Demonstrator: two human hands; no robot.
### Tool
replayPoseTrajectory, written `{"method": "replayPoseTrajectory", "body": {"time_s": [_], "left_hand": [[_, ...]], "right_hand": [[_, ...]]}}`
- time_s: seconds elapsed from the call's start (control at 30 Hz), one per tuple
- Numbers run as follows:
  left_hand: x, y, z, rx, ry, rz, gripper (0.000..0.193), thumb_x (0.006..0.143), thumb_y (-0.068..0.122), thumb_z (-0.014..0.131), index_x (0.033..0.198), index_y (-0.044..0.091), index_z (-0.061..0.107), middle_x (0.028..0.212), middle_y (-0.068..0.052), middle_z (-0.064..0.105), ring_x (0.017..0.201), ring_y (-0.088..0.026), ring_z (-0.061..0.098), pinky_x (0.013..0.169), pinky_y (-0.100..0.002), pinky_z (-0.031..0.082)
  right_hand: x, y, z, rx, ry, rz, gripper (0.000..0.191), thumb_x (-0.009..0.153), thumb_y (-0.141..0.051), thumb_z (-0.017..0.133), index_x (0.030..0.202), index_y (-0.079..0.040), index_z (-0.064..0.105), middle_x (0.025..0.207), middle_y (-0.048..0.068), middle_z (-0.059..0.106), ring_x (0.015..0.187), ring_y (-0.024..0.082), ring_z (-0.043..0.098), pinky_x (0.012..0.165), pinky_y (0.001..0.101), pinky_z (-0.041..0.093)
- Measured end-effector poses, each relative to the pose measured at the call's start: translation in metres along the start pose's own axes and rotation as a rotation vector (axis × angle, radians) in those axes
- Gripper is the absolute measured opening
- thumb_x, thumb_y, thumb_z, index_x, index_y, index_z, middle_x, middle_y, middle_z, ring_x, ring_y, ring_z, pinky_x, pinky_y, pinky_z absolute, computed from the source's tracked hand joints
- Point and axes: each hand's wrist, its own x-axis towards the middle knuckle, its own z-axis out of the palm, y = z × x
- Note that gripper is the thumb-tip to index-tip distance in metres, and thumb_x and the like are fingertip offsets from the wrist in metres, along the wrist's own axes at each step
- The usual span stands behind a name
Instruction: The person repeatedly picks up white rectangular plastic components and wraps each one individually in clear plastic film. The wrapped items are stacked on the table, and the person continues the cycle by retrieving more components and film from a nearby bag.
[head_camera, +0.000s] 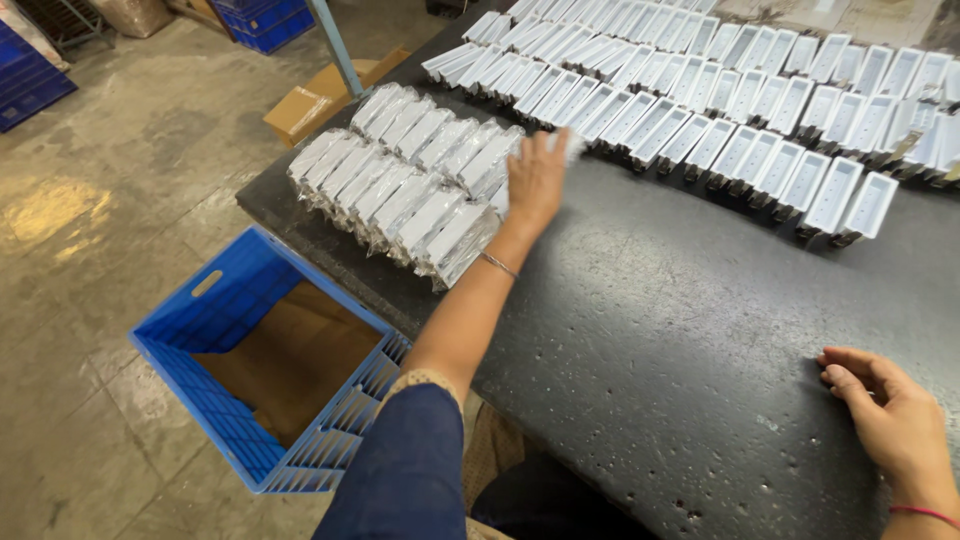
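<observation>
My left hand (535, 180) reaches across the dark table (650, 330) to the right end of a pile of white box-shaped parts in clear plastic wrap (410, 185). A blurred white part (573, 146) sticks out past its fingers, and the hand seems closed on it. My right hand (885, 405) rests palm down on the table's near right side, fingers loosely apart and holding nothing. Rows of unwrapped white box-shaped parts (740, 110) cover the far side of the table.
A blue plastic crate (200, 330) lined with brown cardboard stands on the concrete floor by the table's left edge. Further back lie a cardboard box (310, 100), a blue pole (335, 45) and more blue crates (262, 20).
</observation>
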Motion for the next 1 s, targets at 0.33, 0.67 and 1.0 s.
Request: {"method": "replayPoseTrajectory", "body": {"time_s": [0.33,0.67,1.0], "left_hand": [[-0.010,-0.024,-0.004,0.108,0.015,-0.141,0.047,0.093,0.010,0.058,0.139,0.011,0.052,0.137,-0.014,0.051,0.119,-0.030,0.052,0.097,-0.046,0.042],[-0.008,-0.022,-0.022,0.343,-0.391,-0.110,0.100,0.088,0.053,0.069,0.162,0.010,0.017,0.168,-0.018,0.016,0.154,-0.039,0.014,0.122,-0.058,0.006],[-0.002,-0.027,-0.019,0.447,-0.447,-0.018,0.106,0.087,0.052,0.073,0.165,0.014,0.013,0.171,-0.018,0.012,0.156,-0.040,0.012,0.121,-0.064,0.006]], "right_hand": [[0.002,-0.002,-0.003,-0.038,-0.011,0.093,0.032,0.099,-0.013,0.065,0.129,-0.006,0.072,0.117,0.007,0.076,0.105,0.016,0.070,0.093,0.0316,0.051],[0.000,-0.008,-0.004,-0.057,-0.020,0.109,0.032,0.097,-0.014,0.067,0.128,-0.007,0.073,0.117,0.007,0.076,0.105,0.017,0.068,0.095,0.0336,0.050],[0.000,-0.004,-0.003,0.098,-0.036,0.077,0.031,0.098,-0.014,0.065,0.128,-0.004,0.070,0.118,0.008,0.075,0.108,0.016,0.067,0.097,0.0310,0.050]]}}
